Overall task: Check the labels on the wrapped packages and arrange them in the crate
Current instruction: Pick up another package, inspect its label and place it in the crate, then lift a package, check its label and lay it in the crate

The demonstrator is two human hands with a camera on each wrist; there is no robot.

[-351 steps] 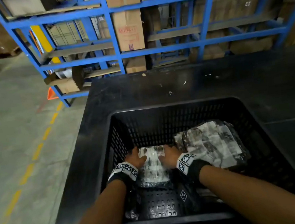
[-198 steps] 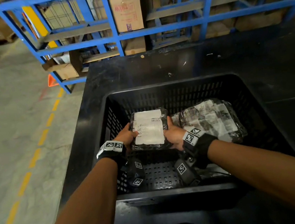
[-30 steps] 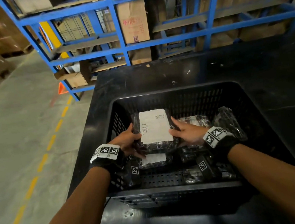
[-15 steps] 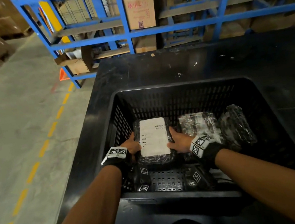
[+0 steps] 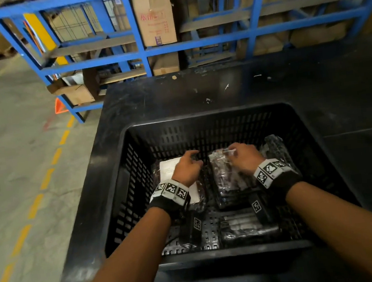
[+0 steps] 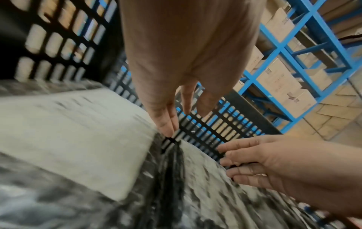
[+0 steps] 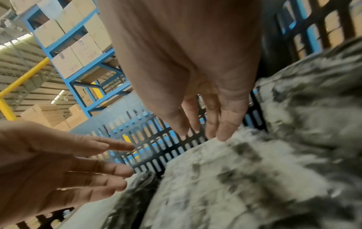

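Note:
A black slotted crate (image 5: pixel 123 206) stands on a black table. A wrapped package with a white label (image 5: pixel 168 169) lies flat at the crate's left. My left hand (image 5: pixel 191 160) hovers over its right edge with relaxed fingers and holds nothing. Beside it lies a second wrapped package (image 5: pixel 229 182); my right hand (image 5: pixel 232 151) is over its far end, fingers straight. In the right wrist view the right hand's fingertips (image 7: pixel 223 136) touch that package (image 7: pixel 245 178). In the left wrist view the label (image 6: pixel 68 131) lies below my left hand (image 6: pixel 172 122).
A third wrapped package (image 5: pixel 276 151) leans at the crate's right side. Another one (image 5: pixel 248 228) lies on the crate floor near me. Blue shelving (image 5: pixel 142 53) with cardboard boxes stands behind the table (image 5: pixel 198 93). Concrete floor with a yellow dashed line is to the left.
Both hands have let go of the labelled package, which now lies flat at the crate's left. The hands moved right and forward; the right hand now reaches the middle package.

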